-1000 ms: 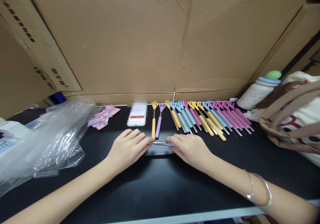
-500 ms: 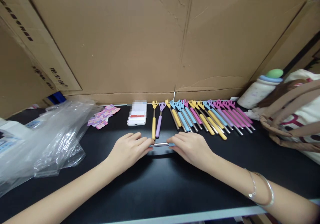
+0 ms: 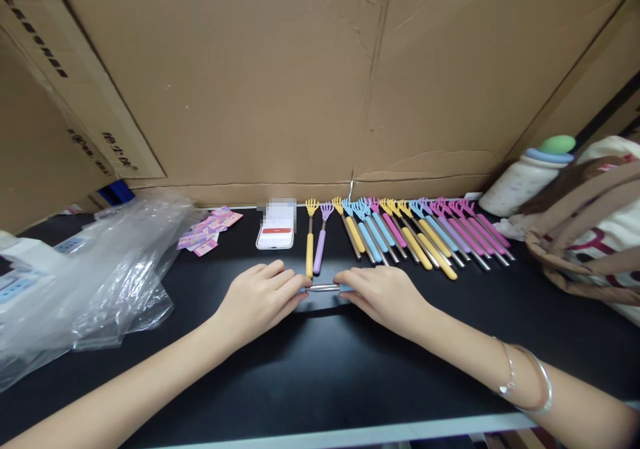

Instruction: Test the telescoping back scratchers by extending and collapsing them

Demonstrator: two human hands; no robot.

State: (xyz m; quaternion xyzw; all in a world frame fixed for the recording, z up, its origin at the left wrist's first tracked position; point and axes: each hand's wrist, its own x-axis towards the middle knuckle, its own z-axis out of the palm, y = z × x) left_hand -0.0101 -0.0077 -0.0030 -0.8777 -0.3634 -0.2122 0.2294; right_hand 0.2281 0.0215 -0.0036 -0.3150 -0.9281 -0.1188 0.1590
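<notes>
Between my two hands, level above the black table, is a back scratcher [image 3: 324, 288] with a silver metal rod and light blue parts at both ends. My left hand [image 3: 265, 297] closes on its left end, and my right hand [image 3: 383, 297] grips the blue part on the right. The fingers hide most of both ends. Just beyond them lie a yellow back scratcher [image 3: 309, 252] and a purple back scratcher [image 3: 319, 252], claws pointing away. To the right, a row of several back scratchers [image 3: 405, 239] in yellow, blue, pink and purple lies slanted on the table.
A phone [image 3: 275, 237] and a pile of small pink cards [image 3: 207, 232] lie at the back. Clear plastic bags [image 3: 115, 282] cover the left side. On the right stand a white bottle [image 3: 523, 182] and a bag [image 3: 590, 235]. A cardboard wall [image 3: 250, 89] closes off the back.
Both hands keep their hold on the back scratcher in nearly the same place. The whole view has shifted very slightly.
</notes>
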